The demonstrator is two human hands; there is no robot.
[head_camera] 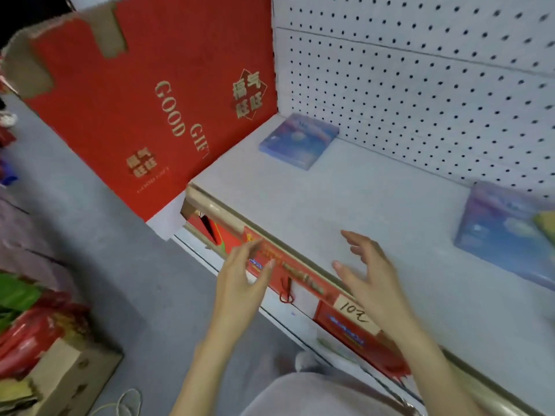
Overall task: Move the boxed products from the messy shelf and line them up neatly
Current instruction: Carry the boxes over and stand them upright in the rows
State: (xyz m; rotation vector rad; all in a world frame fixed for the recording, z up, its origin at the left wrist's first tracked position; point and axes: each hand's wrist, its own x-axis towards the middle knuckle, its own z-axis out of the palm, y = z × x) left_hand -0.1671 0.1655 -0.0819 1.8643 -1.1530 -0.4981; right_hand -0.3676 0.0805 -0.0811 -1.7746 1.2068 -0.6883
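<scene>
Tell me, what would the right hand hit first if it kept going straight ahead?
Probably the blue box lying flat near the back corner of the shelf. The open right hand points that way over bare shelf, though depth is hard to judge.

Right blue box, blurred, cut off at the edge, perhaps beneath a yellow-green item.

Two blue boxes, one red carton

Large red cardboard panel printed GOOD GIFT at left, white perforated pegboard backing, handwritten white paper price label, brown cardboard carton on grey floor
</scene>
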